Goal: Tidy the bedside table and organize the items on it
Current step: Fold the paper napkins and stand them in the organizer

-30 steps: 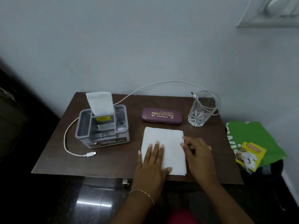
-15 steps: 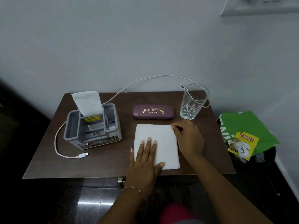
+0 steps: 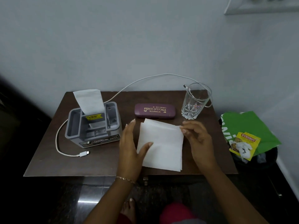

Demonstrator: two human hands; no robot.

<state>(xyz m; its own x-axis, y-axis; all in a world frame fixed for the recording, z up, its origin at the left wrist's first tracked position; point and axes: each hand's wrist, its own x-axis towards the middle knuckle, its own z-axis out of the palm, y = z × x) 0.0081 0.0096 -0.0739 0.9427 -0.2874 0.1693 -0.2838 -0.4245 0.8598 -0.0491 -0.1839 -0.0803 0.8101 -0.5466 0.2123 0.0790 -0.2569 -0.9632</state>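
Folding looks partway done: the napkin (image 3: 163,147) lies on the counter (image 3: 47,160) just in front of the glasses case (image 3: 154,110), left hand (image 3: 131,147) and right hand (image 3: 199,137) loose at its sides, and the cable (image 3: 56,139) needs coiling.

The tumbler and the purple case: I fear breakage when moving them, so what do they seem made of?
The tumbler is probably clear cut glass: see-through, with faceted glints at its thick base. The purple case is seemingly hard plastic or a covered shell, matte with gold lettering; which, I cannot tell.
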